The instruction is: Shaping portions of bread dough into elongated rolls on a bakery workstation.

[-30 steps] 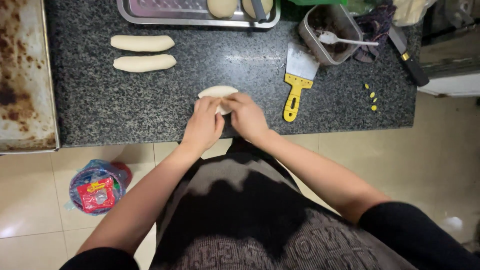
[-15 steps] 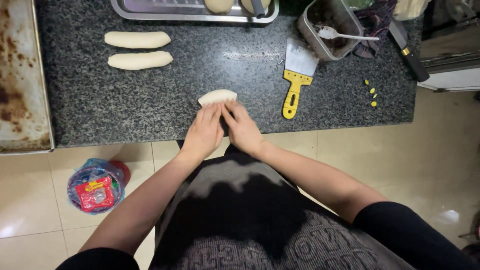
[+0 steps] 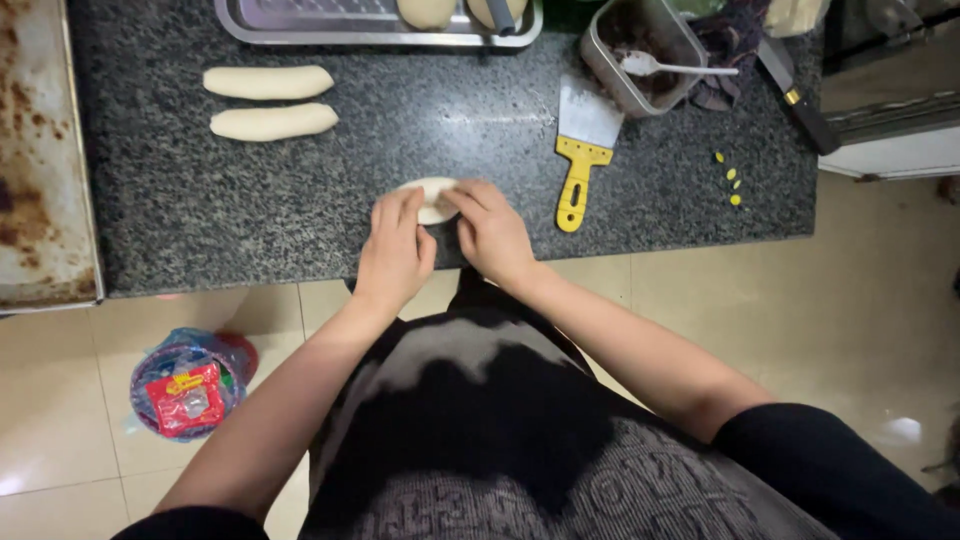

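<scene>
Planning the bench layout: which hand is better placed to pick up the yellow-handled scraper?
Right, probably. The scraper lies just beyond the right hand; the left hand would have to cross over the dough piece both hands touch.

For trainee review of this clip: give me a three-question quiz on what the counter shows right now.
1. True or false: both hands touch the piece of dough.
2. How many finished dough rolls lie at the far left of the counter?
3. What lies just right of the right hand? A) scraper with a yellow handle B) rolling pin C) cup

Key:
1. True: the left hand and the right hand both rest on it.
2. Two, the far roll and the near roll, side by side.
3. A, the scraper.
</scene>
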